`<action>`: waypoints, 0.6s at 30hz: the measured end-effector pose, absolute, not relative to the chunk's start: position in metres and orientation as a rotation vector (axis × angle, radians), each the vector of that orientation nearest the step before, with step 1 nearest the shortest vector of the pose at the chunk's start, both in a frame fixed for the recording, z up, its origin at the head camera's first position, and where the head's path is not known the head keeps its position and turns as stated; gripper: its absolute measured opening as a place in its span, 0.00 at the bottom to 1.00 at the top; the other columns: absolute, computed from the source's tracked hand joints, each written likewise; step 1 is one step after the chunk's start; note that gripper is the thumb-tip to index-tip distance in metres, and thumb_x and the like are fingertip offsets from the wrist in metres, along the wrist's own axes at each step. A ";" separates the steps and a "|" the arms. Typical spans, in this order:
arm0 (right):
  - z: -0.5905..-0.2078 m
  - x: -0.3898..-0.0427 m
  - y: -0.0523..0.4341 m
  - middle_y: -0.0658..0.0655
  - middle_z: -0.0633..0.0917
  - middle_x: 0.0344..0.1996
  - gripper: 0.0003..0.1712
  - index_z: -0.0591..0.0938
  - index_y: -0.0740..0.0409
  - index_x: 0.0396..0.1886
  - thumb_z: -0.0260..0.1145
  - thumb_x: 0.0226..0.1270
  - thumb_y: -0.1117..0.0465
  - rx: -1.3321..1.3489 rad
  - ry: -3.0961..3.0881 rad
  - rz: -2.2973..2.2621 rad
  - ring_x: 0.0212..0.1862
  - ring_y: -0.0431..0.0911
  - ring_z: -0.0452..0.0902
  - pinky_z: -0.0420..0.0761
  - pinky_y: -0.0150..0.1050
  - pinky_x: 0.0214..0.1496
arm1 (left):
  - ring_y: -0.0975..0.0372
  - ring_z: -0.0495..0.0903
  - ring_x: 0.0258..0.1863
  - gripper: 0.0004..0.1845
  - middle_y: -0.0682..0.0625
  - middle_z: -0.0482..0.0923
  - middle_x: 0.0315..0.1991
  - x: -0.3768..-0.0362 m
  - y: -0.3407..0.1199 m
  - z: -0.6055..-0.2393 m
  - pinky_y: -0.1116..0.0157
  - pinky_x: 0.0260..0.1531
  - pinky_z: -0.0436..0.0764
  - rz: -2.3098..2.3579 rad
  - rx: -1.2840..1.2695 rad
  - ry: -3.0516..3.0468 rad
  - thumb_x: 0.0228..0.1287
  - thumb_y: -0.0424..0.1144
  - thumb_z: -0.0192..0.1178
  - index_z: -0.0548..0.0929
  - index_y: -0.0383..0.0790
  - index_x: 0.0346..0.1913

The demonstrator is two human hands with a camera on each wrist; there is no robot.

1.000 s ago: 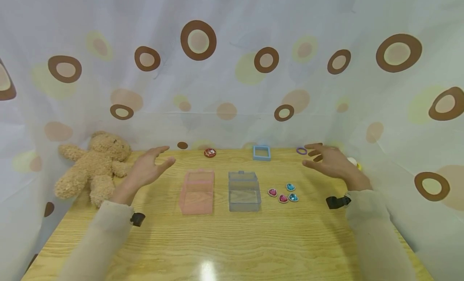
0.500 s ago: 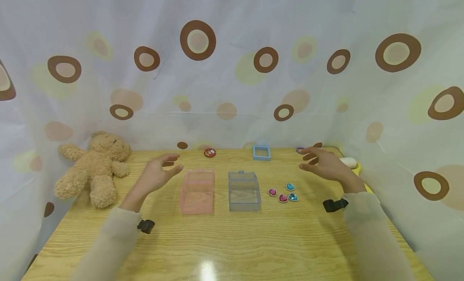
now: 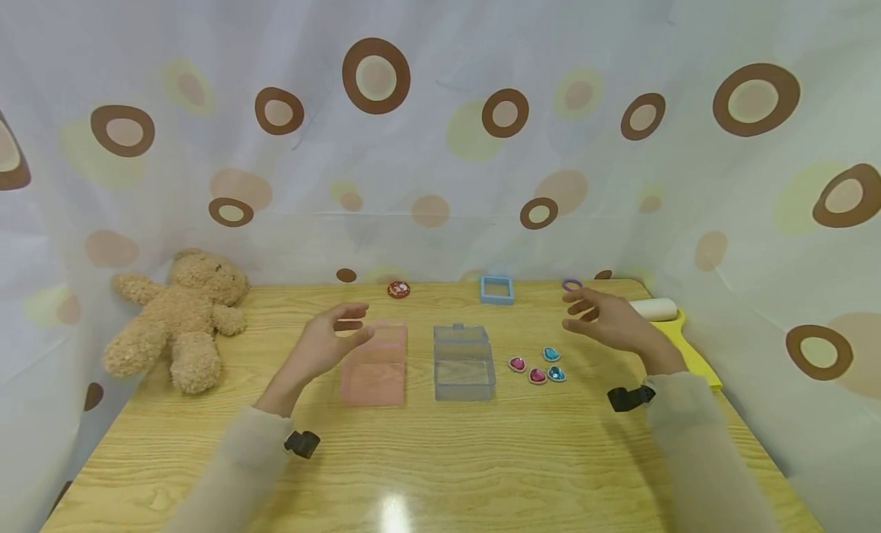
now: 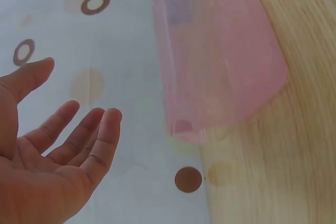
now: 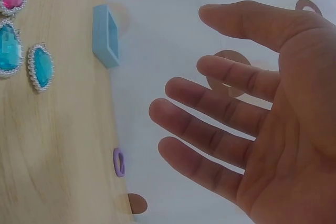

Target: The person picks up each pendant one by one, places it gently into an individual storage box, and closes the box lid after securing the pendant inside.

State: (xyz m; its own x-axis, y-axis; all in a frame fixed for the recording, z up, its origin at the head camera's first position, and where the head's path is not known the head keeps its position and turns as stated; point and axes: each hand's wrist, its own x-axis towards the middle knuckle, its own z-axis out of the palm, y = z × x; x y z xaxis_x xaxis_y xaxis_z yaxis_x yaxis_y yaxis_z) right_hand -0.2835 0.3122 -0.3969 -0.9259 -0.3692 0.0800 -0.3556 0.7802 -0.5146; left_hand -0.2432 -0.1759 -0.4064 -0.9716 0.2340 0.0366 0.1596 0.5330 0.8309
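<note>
My left hand hovers at the left edge of a see-through pink box, its fingers loosely bent around nothing. In the left wrist view the pink box stands apart from the fingertips. Right of it, a see-through grey-blue box lies with its lid folded back. My right hand is in the air above the right part of the table, relaxed and holding nothing. Nearest to it are two pink gems and two blue gems with beaded silver rims. The right wrist view shows a blue gem too.
Along the back edge lie a red round badge, a light blue square frame and a purple ring. A teddy bear is at the left. A white roll and a yellow flat thing lie at the right.
My left hand has moved right and slightly nearer, from beside the teddy bear to the pink box. The right hand has shifted a little left, uncovering the white roll and yellow thing.
</note>
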 end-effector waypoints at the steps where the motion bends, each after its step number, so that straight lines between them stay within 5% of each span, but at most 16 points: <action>1: -0.398 -0.283 0.312 0.66 0.83 0.56 0.31 0.73 0.58 0.67 0.66 0.71 0.48 -0.597 2.935 -0.851 0.50 0.58 0.84 0.84 0.50 0.46 | 0.47 0.74 0.68 0.31 0.45 0.71 0.70 -0.242 -0.173 -0.407 0.47 0.59 0.80 1.457 0.347 2.665 0.69 0.51 0.63 0.70 0.49 0.72; 18: -0.421 -0.284 0.306 0.66 0.85 0.52 0.27 0.78 0.58 0.62 0.67 0.70 0.49 -0.550 2.866 -0.880 0.48 0.55 0.83 0.85 0.46 0.45 | 0.50 0.76 0.65 0.27 0.47 0.74 0.67 -0.229 -0.130 -0.420 0.55 0.55 0.84 1.675 0.315 2.479 0.66 0.47 0.66 0.75 0.51 0.67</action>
State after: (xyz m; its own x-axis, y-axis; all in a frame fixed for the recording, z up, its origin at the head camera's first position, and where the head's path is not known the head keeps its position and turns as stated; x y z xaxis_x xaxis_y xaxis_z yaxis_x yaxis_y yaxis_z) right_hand -0.2839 0.3064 -0.4208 -0.9306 -0.3656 0.0164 -0.3119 0.7688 -0.5583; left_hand -0.2295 -0.1295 -0.4197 -0.9693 0.2457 0.0072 0.0983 0.3610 0.9274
